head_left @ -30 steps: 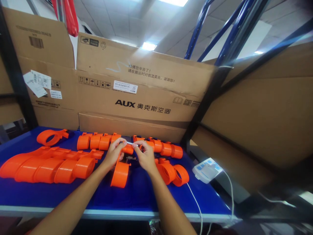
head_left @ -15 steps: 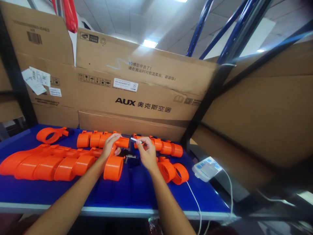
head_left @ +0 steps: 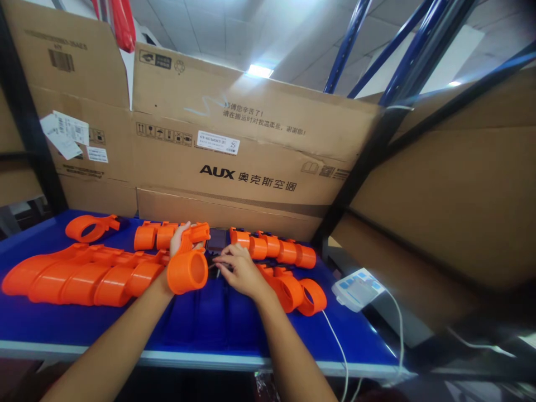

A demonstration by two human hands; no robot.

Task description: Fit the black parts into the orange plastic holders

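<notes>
My left hand (head_left: 179, 239) is closed around an orange plastic part, a ring (head_left: 188, 272) joined to a short channel-like arm, held above the table. The ring faces right and toward me. My right hand (head_left: 240, 268) is low beside it, thumb and fingers pinched over a few small dark and metallic pieces (head_left: 213, 267). What sits between those fingertips is too small to make out. A row of similar orange ring parts (head_left: 79, 282) lies left of my hands. More orange parts (head_left: 287, 254) stand at the right.
A blue tabletop (head_left: 352, 335) carries everything. At its back stands a large cardboard sheet (head_left: 251, 151). A white device with a cable (head_left: 358, 287) sits at the right edge, near a dark rack post (head_left: 355, 173). One orange ring part (head_left: 86, 228) lies far left.
My right hand has dropped from the channel end, where it held a small pale rod, to the small pieces on the table. The orange part in my left hand has turned and shifted left.
</notes>
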